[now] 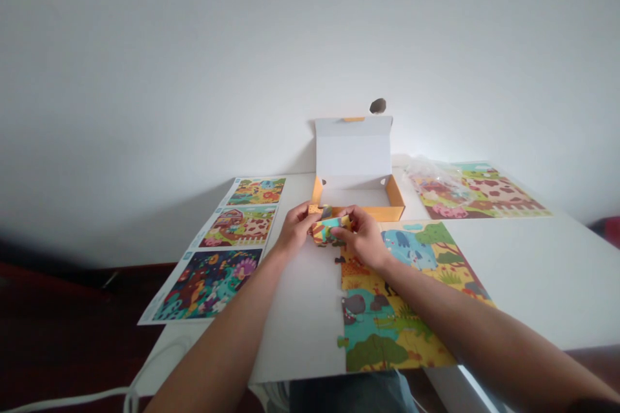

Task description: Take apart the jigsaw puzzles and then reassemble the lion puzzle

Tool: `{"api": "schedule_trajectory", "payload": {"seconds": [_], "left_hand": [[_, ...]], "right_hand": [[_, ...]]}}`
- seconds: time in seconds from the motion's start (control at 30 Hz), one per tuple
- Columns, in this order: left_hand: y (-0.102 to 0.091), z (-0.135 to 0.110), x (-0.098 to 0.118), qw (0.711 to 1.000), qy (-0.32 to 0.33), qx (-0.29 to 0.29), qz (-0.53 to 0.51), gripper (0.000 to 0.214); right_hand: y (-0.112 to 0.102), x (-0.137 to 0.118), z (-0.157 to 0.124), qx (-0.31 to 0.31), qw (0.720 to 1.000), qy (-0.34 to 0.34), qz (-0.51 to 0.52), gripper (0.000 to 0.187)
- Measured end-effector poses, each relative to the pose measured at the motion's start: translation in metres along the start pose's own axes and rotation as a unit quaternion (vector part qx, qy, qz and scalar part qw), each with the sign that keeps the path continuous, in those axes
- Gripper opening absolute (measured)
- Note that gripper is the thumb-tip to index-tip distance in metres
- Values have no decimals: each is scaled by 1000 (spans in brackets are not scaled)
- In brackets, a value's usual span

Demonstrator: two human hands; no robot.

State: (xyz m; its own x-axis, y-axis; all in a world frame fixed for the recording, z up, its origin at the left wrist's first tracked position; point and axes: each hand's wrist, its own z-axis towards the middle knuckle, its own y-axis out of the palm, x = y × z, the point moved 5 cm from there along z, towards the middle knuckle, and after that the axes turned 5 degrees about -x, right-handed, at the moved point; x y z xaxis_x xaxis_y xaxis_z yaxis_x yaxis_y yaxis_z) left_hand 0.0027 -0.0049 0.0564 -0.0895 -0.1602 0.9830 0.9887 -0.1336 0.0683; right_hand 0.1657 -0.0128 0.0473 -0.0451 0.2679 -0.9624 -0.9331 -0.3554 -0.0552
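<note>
Several jigsaw puzzle pieces point(332, 232) are held up between my two hands, above the left edge of a partly assembled animal puzzle point(372, 329). My left hand point(294, 230) is closed on their left side, near a spotted yellow piece. On the right side, my right hand point(364, 235) pinches the pieces, its thumb over a turquoise part. The assembled puzzle lies flat, with an elephant, a hippo, a crocodile and trees; its left edge has projecting tabs. My right forearm covers part of it. Just behind my hands stands an open orange box point(396, 203) with its lid up.
A reference sheet point(194, 251) with three printed pictures lies at the table's left edge. At the back right, a clear plastic bag point(436, 174) rests on a cow puzzle point(504, 190). A white cable point(130, 393) hangs at front left. A wall stands behind the table.
</note>
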Motion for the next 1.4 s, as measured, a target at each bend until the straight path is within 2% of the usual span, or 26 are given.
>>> {"api": "schedule_trajectory", "payload": {"seconds": [0.1,0.2,0.33,0.4,0.47,0.57,0.63,0.7,0.8,0.93,1.0,1.13,1.2,1.27,1.33,1.4], "left_hand": [[7,-1,-4,999,-9,-46,-21,39],[12,-3,-2,997,10,-76,22,44],[10,-4,3,997,28,-42,64,33],[4,-3,6,998,44,-3,35,29],[-4,-2,7,997,62,53,-14,29],[-14,1,5,989,65,111,-69,30],[-17,3,3,987,60,128,-71,32],[-18,4,1,987,53,144,-57,34],[-19,5,-3,985,26,168,-27,36],[-22,6,-4,984,12,179,-16,36],[-23,5,-2,984,24,176,-5,33],[-21,0,10,977,83,185,61,30],[-15,-2,12,981,90,150,81,26],[-3,-4,8,993,64,67,73,25],[9,-5,1,998,27,-16,56,32],[15,-7,-2,997,3,-48,63,42]], "right_hand": [[-7,6,4,58,998,0,-2,35],[-6,4,3,60,998,-15,-10,33],[-3,-11,-2,30,997,-53,-50,31],[-2,-17,-4,19,990,-65,-127,32],[0,-21,-4,-1,964,-72,-256,32],[7,-17,-3,-60,897,-66,-432,34],[11,-13,-2,-100,868,-63,-483,38],[13,-10,-1,-124,858,-71,-494,40],[13,-7,2,-130,863,-76,-482,45],[8,-3,8,-98,889,-84,-440,56],[5,-4,9,-80,906,-104,-403,47],[-1,-12,7,-57,948,-120,-288,12],[-4,-14,5,-36,963,-104,-247,12],[-8,-14,4,-2,970,-82,-231,16],[-13,-15,4,29,969,-63,-238,20],[-18,-19,5,44,960,-56,-272,21]]}}
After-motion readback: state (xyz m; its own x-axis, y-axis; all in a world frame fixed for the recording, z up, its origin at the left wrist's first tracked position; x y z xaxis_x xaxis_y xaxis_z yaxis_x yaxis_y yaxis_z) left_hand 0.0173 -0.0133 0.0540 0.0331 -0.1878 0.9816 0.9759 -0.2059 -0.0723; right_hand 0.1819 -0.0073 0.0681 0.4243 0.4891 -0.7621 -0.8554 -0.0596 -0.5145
